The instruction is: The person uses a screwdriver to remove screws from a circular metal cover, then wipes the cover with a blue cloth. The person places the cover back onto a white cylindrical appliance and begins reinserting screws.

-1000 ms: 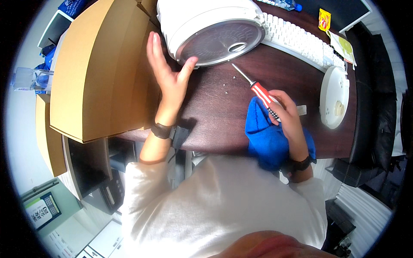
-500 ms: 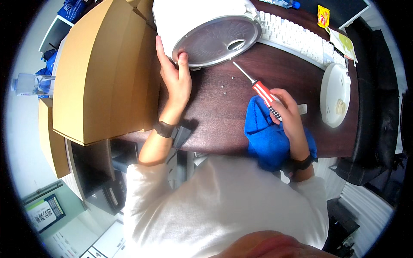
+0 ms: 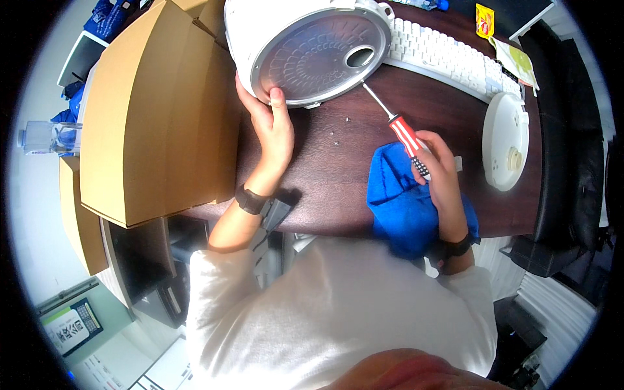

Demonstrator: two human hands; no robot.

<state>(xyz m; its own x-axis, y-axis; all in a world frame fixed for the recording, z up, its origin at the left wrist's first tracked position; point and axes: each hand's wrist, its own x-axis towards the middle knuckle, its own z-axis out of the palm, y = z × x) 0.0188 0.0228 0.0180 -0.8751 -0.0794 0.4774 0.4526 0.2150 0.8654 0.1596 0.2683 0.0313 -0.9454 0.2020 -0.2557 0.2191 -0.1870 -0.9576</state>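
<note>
Rice cooker (likely) (image 3: 242, 40) is tipped on the dark worktop (image 3: 312, 182), metal plate (image 3: 302, 62) toward the wearer, presumably so the plate's rim is reachable. Left hand (image 3: 273, 133) holds the left edge: thumb over rim, fingers along the body, probably steadying it. Right-hand (image 3: 443, 170) grip is closed round the screwdriver (image 3: 404, 133) handle, shaft angled up to the rim's lower right; can't tell if the tip is seated. Small screws (image 3: 347, 119) sit loose just below the plate, likely parked within reach. Blue cloth (image 3: 400, 205) lies under the right forearm. Vs half a second ago: plate faces the camera more squarely, screwdriver tip has closed the gap to the rim.
</note>
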